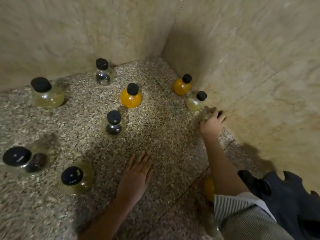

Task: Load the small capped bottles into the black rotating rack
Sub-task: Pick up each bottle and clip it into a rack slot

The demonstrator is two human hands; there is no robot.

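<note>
The small bottle (207, 116) by the wall was the one we looked at first. It was low down on the right. The right hand (213, 122) had its grip curled round it, fingers over the top. We saw only a bit of clear glass and a dark cap. We could not tell if it was off the floor (173, 144) yet.

Just beside it, by the same wall (259, 66), stood a pale bottle (194, 101). Behind that, in the corner, stood an orange corner bottle (181, 86). Out on the speckled floor stood six more, all upright with black caps. They were an orange middle bottle (130, 98), a dark middle bottle (113, 126), a clear back bottle (103, 75), a yellow left bottle (47, 96), a dark near bottle (26, 160) and a yellow near bottle (76, 177). They stood well apart from each other.

The left hand (138, 172) lay flat on the floor. Its fingers were straight, so its grip was wide and held nothing.

The black rack (294, 196) sat at the bottom right, under the striped sleeve (242, 213). It had a wavy edge of notches, and the notches we could see held no bottle. An orange shape (209, 187) peeked out behind the right arm, near the rack. We could not tell if it was in the rack or only beside it.

So we thought the job had hardly begun. One bottle was in the grip, eight waited on the floor, and nearly all had yet to go in.
</note>
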